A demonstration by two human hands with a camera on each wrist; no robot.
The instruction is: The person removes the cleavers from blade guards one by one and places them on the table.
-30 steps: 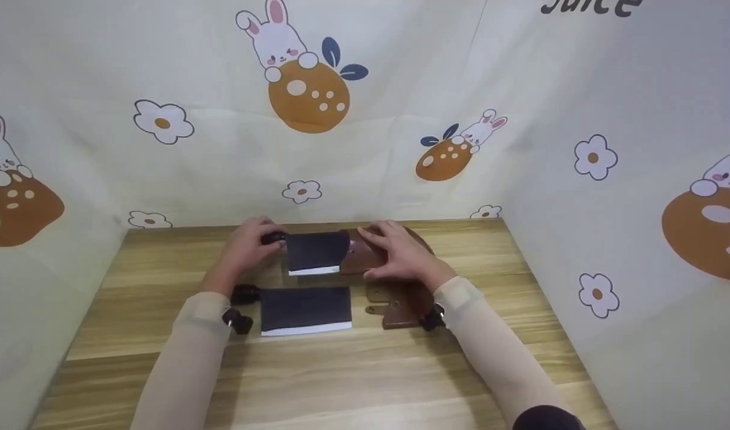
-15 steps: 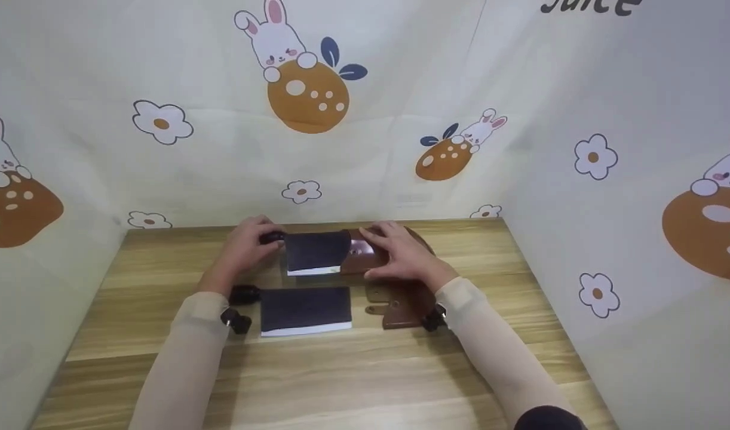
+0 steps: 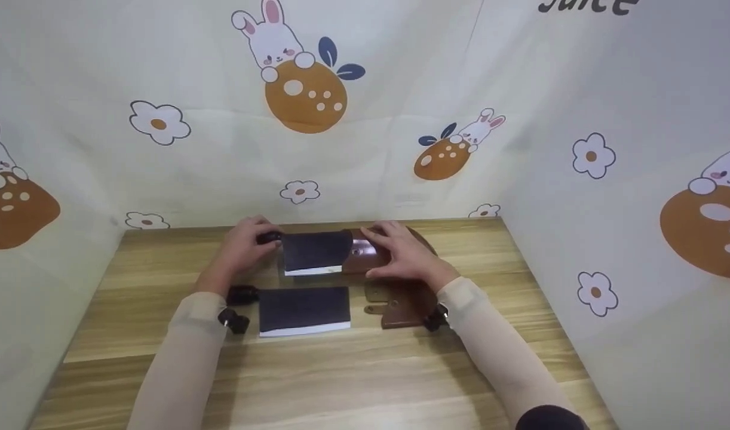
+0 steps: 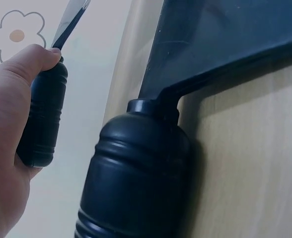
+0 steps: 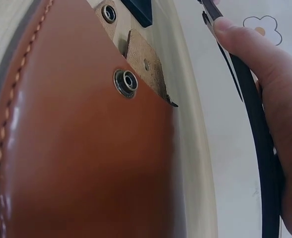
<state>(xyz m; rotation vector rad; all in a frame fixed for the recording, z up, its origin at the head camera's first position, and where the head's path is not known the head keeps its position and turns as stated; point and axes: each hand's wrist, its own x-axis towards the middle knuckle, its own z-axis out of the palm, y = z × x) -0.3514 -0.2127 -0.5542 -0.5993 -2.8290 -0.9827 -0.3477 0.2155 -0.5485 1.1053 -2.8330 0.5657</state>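
My left hand (image 3: 242, 245) grips the black ridged handle (image 4: 46, 116) of the rear cleaver (image 3: 314, 251), near the table's back edge. That cleaver's dark blade with its bright cutting edge points right, partly inside a brown leather sheath (image 3: 359, 260). With thumb and fingers spread, my right hand (image 3: 404, 254) holds the sheath. The inserted end of the blade is hidden. A second cleaver (image 3: 305, 307) lies flat in front, unsheathed, its black handle (image 4: 136, 168) to the left. To its right rests a second brown sheath (image 5: 86, 144) with metal snaps and orange stitching.
The wood-grain table (image 3: 353, 382) ends at a pale curtain (image 3: 221, 161) printed with rabbits and flowers, on the back and both sides. Both wrists carry small black cameras; the left one (image 3: 236, 321) sits close to the front cleaver's handle.
The left hand has drawn the rear cleaver slightly left and the sheath has shifted slightly right, so a little more blade shows. The front cleaver and its sheath stay put.
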